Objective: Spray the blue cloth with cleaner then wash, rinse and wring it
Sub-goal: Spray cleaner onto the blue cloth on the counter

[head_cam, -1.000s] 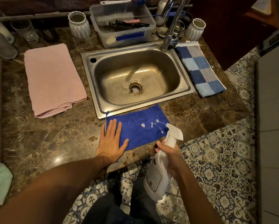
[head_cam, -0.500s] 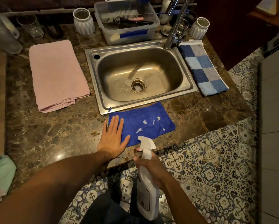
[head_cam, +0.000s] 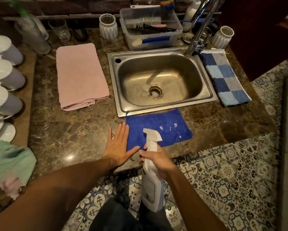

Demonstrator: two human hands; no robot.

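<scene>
The cloth point(head_cam: 158, 129), judged soft, light and best gathered by an edge, lay on the worktop point(head_cam: 76, 130) at the sink's point(head_cam: 205, 97) 6 o'clock, pinned by the flat left hand point(head_cam: 118, 145) while the bottle point(head_cam: 152, 172) was clasped in the right hand point(head_cam: 158, 160).

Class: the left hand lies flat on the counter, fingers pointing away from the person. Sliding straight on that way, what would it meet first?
Probably the sink's steel front rim; the left hand would graze the blue cloth's left edge on the way.
</scene>
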